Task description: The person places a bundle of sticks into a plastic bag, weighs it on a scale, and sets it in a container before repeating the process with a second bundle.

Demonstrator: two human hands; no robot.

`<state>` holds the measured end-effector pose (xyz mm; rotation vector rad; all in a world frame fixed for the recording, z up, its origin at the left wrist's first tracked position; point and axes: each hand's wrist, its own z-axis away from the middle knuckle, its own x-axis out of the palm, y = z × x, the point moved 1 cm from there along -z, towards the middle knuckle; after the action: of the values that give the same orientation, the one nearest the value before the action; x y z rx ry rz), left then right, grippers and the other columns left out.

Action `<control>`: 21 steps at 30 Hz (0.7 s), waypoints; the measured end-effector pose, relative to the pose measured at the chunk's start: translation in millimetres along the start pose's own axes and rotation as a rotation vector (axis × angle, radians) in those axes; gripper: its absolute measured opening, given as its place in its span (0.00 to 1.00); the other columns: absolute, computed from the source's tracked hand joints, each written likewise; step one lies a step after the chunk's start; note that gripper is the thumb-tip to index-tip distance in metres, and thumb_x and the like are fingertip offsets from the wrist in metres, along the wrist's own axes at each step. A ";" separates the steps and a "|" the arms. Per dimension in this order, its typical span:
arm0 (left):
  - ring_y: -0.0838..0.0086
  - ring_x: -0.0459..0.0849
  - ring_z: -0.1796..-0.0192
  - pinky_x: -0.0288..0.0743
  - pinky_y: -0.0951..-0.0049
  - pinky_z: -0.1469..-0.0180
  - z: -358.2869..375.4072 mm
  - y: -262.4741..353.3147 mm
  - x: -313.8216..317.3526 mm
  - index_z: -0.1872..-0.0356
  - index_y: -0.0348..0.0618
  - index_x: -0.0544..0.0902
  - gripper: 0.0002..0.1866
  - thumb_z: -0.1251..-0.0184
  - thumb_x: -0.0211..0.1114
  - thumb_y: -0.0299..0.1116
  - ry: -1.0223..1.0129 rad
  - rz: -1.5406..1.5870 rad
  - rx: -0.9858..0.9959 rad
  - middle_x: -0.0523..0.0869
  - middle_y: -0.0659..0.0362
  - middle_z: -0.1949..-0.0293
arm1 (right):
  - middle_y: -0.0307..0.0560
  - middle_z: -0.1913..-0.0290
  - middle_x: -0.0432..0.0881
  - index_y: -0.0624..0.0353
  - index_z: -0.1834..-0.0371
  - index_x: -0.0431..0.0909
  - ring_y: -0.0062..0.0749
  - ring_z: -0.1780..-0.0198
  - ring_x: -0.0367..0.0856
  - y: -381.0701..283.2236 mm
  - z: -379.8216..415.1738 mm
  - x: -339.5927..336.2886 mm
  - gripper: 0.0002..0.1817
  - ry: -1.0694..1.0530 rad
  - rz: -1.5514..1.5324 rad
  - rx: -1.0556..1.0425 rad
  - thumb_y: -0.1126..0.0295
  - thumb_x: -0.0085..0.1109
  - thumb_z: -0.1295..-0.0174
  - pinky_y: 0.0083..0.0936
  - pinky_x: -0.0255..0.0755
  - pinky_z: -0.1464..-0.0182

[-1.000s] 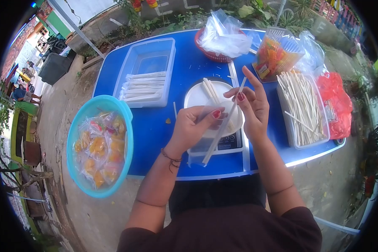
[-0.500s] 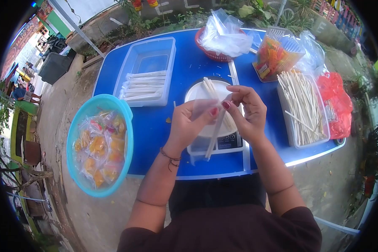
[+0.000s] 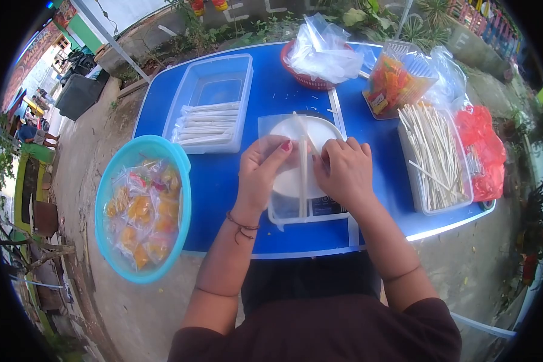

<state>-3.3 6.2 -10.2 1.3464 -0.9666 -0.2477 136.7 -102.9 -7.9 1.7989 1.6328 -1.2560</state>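
Between my hands, above a white kitchen scale (image 3: 330,128) with a round plate, is a clear plastic bag (image 3: 270,128) with a narrow bundle of pale sticks (image 3: 302,175) running lengthwise in it. My left hand (image 3: 262,172) pinches the bag's left side, thumb on top. At the right side of the bundle, my right hand (image 3: 345,169) has its fingers curled and closed at the bag's edge; its fingertips are partly hidden. The scale's dark control panel (image 3: 329,206) shows below the plate.
A tub of loose pale sticks (image 3: 437,163) stands right, beside a red plastic bag (image 3: 481,151). At left are a box of packed sticks (image 3: 208,123) and a turquoise basin (image 3: 187,199) of filled bags. A red basket (image 3: 304,77) and a clear container (image 3: 398,81) stand behind.
The bag, earlier narrow and slanted between my fingertips, is now spread flatter and upright over the scale. My right hand has turned palm down and lowered slightly.
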 end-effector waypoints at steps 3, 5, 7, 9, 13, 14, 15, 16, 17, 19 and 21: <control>0.53 0.81 0.38 0.75 0.59 0.35 -2.7 -2.4 -3.2 0.55 0.38 0.81 0.08 0.25 0.56 0.28 -0.062 0.158 -0.045 0.81 0.38 0.42 | 0.41 0.74 0.80 0.55 0.77 0.74 0.38 0.67 0.76 0.6 -0.7 -0.9 0.09 0.024 -0.038 -0.006 0.67 0.64 0.46 0.36 0.61 0.61; 0.51 0.78 0.35 0.71 0.55 0.32 -3.6 -3.3 -5.2 0.54 0.38 0.81 0.08 0.24 0.55 0.28 -0.085 0.226 -0.072 0.77 0.36 0.38 | 0.40 0.74 0.79 0.55 0.77 0.74 0.37 0.68 0.75 0.4 -1.2 -1.9 0.09 0.058 -0.071 -0.008 0.68 0.64 0.46 0.36 0.60 0.61; 0.50 0.76 0.33 0.70 0.53 0.30 -4.2 -4.1 -6.7 0.54 0.38 0.81 0.08 0.24 0.55 0.28 -0.100 0.289 -0.096 0.75 0.36 0.36 | 0.38 0.74 0.79 0.55 0.76 0.74 0.35 0.68 0.75 -0.4 -1.9 -2.4 0.08 0.109 -0.114 -0.014 0.70 0.65 0.47 0.35 0.60 0.62; 0.50 0.76 0.33 0.70 0.52 0.30 -3.4 -3.9 -6.6 0.54 0.38 0.80 0.08 0.24 0.54 0.28 -0.088 0.300 -0.154 0.75 0.36 0.36 | 0.37 0.75 0.78 0.54 0.75 0.73 0.34 0.69 0.75 -3.0 -3.7 -5.4 0.08 0.159 -0.169 -0.017 0.72 0.66 0.47 0.34 0.60 0.62; 0.53 0.78 0.35 0.70 0.51 0.30 -1.4 -1.1 -2.6 0.54 0.36 0.80 0.08 0.25 0.55 0.27 -0.126 0.330 -0.262 0.78 0.38 0.39 | 0.36 0.74 0.79 0.54 0.75 0.76 0.33 0.69 0.75 -4.3 -4.3 -7.1 0.07 0.187 -0.237 -0.033 0.74 0.66 0.47 0.32 0.60 0.62; 0.60 0.80 0.39 0.72 0.59 0.34 -3.2 -1.3 -2.4 0.53 0.37 0.80 0.08 0.25 0.56 0.28 -0.143 0.299 -0.252 0.80 0.44 0.43 | 0.36 0.73 0.80 0.54 0.74 0.78 0.33 0.69 0.76 -3.0 -4.7 -7.2 0.05 0.200 -0.222 -0.034 0.74 0.66 0.47 0.32 0.60 0.62; 0.67 0.81 0.43 0.74 0.67 0.38 -2.0 -2.7 -3.3 0.52 0.37 0.81 0.08 0.26 0.58 0.28 -0.154 0.269 -0.242 0.83 0.50 0.47 | 0.36 0.73 0.80 0.54 0.74 0.80 0.33 0.68 0.76 -2.6 -2.8 -6.7 0.04 0.209 -0.210 -0.037 0.74 0.67 0.47 0.32 0.60 0.62; 0.74 0.83 0.47 0.76 0.75 0.42 -0.7 -4.0 -4.1 0.52 0.37 0.82 0.08 0.26 0.59 0.28 -0.163 0.240 -0.231 0.85 0.56 0.51 | 0.36 0.72 0.81 0.54 0.73 0.81 0.33 0.68 0.76 -2.4 -1.7 -6.5 0.03 0.216 -0.198 -0.040 0.74 0.67 0.47 0.32 0.60 0.62; 0.76 0.83 0.48 0.76 0.76 0.43 0.3 -5.1 -4.4 0.52 0.37 0.82 0.08 0.26 0.60 0.28 -0.170 0.238 -0.225 0.85 0.57 0.52 | 0.37 0.71 0.82 0.54 0.73 0.83 0.34 0.68 0.77 -2.3 -1.6 -6.6 0.02 0.211 -0.204 -0.023 0.74 0.67 0.48 0.32 0.61 0.62; 0.81 0.82 0.51 0.76 0.79 0.46 2.0 -6.5 -4.3 0.52 0.37 0.83 0.09 0.26 0.60 0.28 -0.183 0.232 -0.212 0.86 0.59 0.54 | 0.37 0.70 0.83 0.54 0.71 0.85 0.35 0.67 0.77 -2.4 -1.6 -6.6 0.03 0.202 -0.215 0.013 0.73 0.68 0.48 0.32 0.62 0.62; 0.76 0.84 0.50 0.77 0.73 0.42 3.6 -2.0 -1.2 0.54 0.36 0.83 0.08 0.27 0.61 0.28 -0.205 0.072 -0.179 0.87 0.57 0.55 | 0.40 0.70 0.83 0.56 0.69 0.86 0.37 0.67 0.77 -0.9 -1.1 -6.6 0.04 0.141 -0.284 0.054 0.74 0.67 0.48 0.34 0.64 0.61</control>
<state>-5.8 3.9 -12.8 1.1353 -1.1342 -0.4141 136.8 -105.6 -1.7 1.7678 2.0084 -1.3280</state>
